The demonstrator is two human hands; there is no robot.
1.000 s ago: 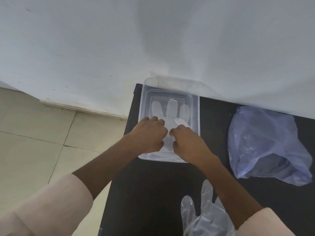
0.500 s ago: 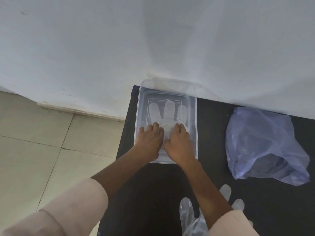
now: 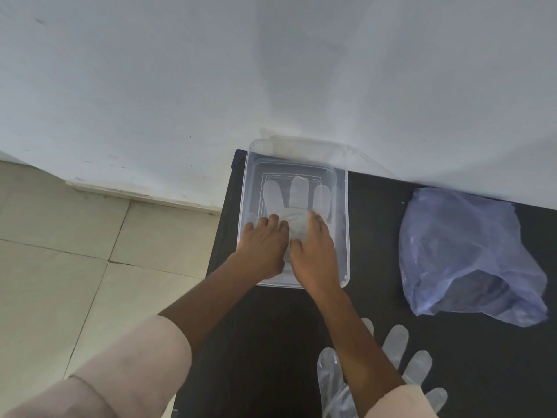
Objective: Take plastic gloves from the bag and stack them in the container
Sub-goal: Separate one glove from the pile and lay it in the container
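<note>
A clear plastic container (image 3: 346, 206) stands at the far left of the black table. A see-through plastic glove (image 3: 298, 197) lies flat inside it, fingers pointing to the wall. My left hand (image 3: 263, 245) and my right hand (image 3: 313, 251) rest side by side, palms down, on the glove's lower part, fingers spread and holding nothing. A bluish plastic bag (image 3: 464, 251) lies crumpled to the right. Another loose glove (image 3: 401, 363) lies on the table near me, partly under my right forearm.
The black table (image 3: 376, 297) ends at its left edge right beside the container, with tiled floor (image 3: 75, 267) below. A white wall (image 3: 271, 70) runs directly behind the container and bag.
Both hands went from pinching the glove at the container's near end to lying flat on it, slid slightly farther in. The view has shifted a little.
</note>
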